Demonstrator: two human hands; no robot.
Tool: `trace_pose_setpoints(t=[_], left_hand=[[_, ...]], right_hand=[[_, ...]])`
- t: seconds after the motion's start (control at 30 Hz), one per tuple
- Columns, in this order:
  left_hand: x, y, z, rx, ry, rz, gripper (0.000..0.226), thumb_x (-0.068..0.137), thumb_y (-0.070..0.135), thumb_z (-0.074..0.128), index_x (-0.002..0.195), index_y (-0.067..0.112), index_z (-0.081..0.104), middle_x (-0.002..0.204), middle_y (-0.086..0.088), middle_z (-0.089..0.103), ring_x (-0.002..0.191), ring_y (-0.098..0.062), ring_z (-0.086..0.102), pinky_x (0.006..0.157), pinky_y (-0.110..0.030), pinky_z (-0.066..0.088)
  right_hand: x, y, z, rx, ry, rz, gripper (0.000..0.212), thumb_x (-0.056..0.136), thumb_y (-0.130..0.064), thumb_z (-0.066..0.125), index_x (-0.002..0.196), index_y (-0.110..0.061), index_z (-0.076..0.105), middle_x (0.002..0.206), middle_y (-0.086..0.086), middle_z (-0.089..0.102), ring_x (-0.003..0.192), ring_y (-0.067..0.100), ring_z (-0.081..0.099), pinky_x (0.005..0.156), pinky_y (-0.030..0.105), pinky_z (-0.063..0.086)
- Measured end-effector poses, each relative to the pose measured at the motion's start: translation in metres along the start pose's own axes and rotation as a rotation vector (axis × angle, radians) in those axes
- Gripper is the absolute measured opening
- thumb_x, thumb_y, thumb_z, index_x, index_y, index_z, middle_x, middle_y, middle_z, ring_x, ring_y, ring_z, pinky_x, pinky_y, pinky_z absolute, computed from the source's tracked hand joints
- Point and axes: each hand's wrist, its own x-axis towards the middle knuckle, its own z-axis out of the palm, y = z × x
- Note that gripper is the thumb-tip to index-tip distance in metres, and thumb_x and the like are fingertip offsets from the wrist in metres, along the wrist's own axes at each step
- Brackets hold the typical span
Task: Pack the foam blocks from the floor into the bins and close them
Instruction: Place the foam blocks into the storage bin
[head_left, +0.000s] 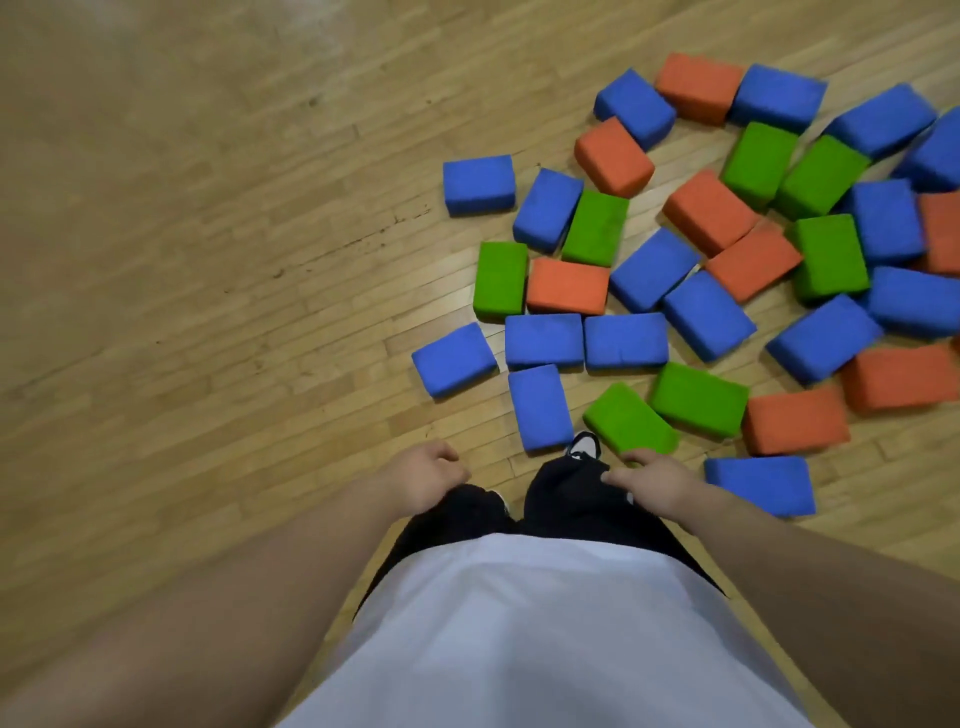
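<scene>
Foam blocks (706, 314) lie scattered on the wood floor (208, 260), far and right of the person. Left hand (426, 480) and right hand (657, 483) hang loosely curled, empty. The right is nearer; a green block (628, 421) lies diagonally just beyond it.

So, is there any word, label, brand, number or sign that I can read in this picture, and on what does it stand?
There are none to read.
The foam blocks have plain blue, green and orange faces.
The wooden floor and the white shirt carry no print.
The shoe shows a dark mark, too small to tell as a logo.
</scene>
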Motion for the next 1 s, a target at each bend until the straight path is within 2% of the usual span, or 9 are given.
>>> trace_pose_setpoints(t=[0.2, 0.27, 0.37, 0.53, 0.63, 0.7, 0.83, 0.9, 1.0], left_hand=[[0.049, -0.004, -0.046, 0.045, -0.001, -0.146, 0.042, 0.095, 0.041, 0.064, 0.130, 0.019, 0.058, 0.114, -0.003, 0.065, 0.100, -0.020, 0.061, 0.091, -0.033, 0.049], [0.076, 0.002, -0.061, 0.061, -0.049, -0.172, 0.045, 0.097, 0.038, 0.062, 0.135, 0.016, 0.053, 0.106, -0.001, 0.061, 0.094, -0.017, 0.059, 0.082, -0.030, 0.047], [0.143, 0.012, -0.084, 0.141, -0.099, -0.180, 0.057, 0.095, 0.041, 0.063, 0.144, 0.017, 0.047, 0.105, 0.003, 0.057, 0.100, -0.020, 0.055, 0.091, -0.035, 0.046], [0.317, 0.018, -0.084, 0.237, -0.046, -0.107, 0.067, 0.094, 0.039, 0.065, 0.152, 0.022, 0.037, 0.088, 0.005, 0.055, 0.076, -0.012, 0.054, 0.069, -0.028, 0.044], [0.442, 0.007, -0.063, 0.343, -0.031, -0.058, 0.084, 0.090, 0.049, 0.068, 0.159, 0.025, 0.026, 0.129, -0.008, 0.055, 0.111, -0.026, 0.058, 0.089, -0.034, 0.046], [0.530, -0.008, -0.047, 0.453, 0.027, -0.023, 0.092, 0.086, 0.056, 0.069, 0.160, 0.028, 0.021, 0.153, -0.016, 0.036, 0.133, -0.035, 0.046, 0.101, -0.042, 0.045], [0.654, -0.031, -0.021, 0.724, 0.148, 0.049, 0.113, 0.078, 0.070, 0.070, 0.160, 0.038, -0.001, 0.166, -0.015, -0.005, 0.151, -0.041, 0.010, 0.120, -0.052, 0.021], [0.689, -0.047, -0.016, 0.725, 0.181, 0.041, 0.124, 0.073, 0.071, 0.073, 0.158, 0.038, -0.010, 0.167, -0.015, -0.003, 0.151, -0.041, 0.011, 0.120, -0.055, 0.021], [0.712, -0.069, -0.016, 0.661, 0.203, 0.018, 0.138, 0.062, 0.079, 0.074, 0.155, 0.038, -0.019, 0.161, -0.014, 0.024, 0.145, -0.037, 0.029, 0.114, -0.056, 0.033]], right_hand=[[0.071, -0.077, -0.011, 0.035, -0.060, -0.060, 0.073, 0.084, -0.049, 0.071, 0.148, -0.025, 0.045, 0.147, 0.005, 0.052, 0.123, 0.024, 0.055, 0.098, 0.035, 0.045], [0.100, -0.090, -0.010, 0.062, -0.052, -0.043, 0.078, 0.084, -0.050, 0.069, 0.152, -0.029, 0.038, 0.147, 0.004, 0.050, 0.117, 0.024, 0.057, 0.092, 0.036, 0.047], [0.155, -0.099, 0.000, 0.116, -0.028, -0.001, 0.080, 0.085, -0.046, 0.070, 0.155, -0.030, 0.033, 0.137, 0.006, 0.055, 0.103, 0.022, 0.059, 0.083, 0.033, 0.045], [0.292, -0.085, 0.040, 0.147, 0.029, 0.043, 0.098, 0.081, -0.047, 0.076, 0.159, -0.028, 0.021, 0.155, 0.007, 0.040, 0.134, 0.029, 0.046, 0.100, 0.036, 0.043], [0.402, -0.062, 0.078, 0.133, 0.081, 0.071, 0.113, 0.073, -0.049, 0.083, 0.160, -0.025, 0.015, 0.158, 0.011, 0.033, 0.142, 0.031, 0.037, 0.114, 0.042, 0.037], [0.478, -0.043, 0.105, 0.082, 0.135, 0.078, 0.121, 0.068, -0.053, 0.085, 0.160, -0.022, 0.013, 0.158, 0.013, 0.033, 0.143, 0.033, 0.034, 0.117, 0.041, 0.033], [0.587, -0.009, 0.151, 0.024, 0.202, 0.137, 0.143, 0.059, -0.070, 0.082, 0.157, -0.031, -0.015, 0.162, 0.017, 0.020, 0.146, 0.038, 0.028, 0.118, 0.050, 0.030], [0.611, 0.001, 0.166, 0.035, 0.201, 0.130, 0.141, 0.060, -0.067, 0.083, 0.155, -0.037, -0.017, 0.160, 0.015, 0.020, 0.144, 0.039, 0.030, 0.115, 0.053, 0.034], [0.617, 0.013, 0.177, -0.014, 0.280, 0.103, 0.134, 0.063, -0.063, 0.084, 0.155, -0.038, -0.010, 0.155, 0.012, 0.030, 0.138, 0.039, 0.038, 0.111, 0.052, 0.038]])
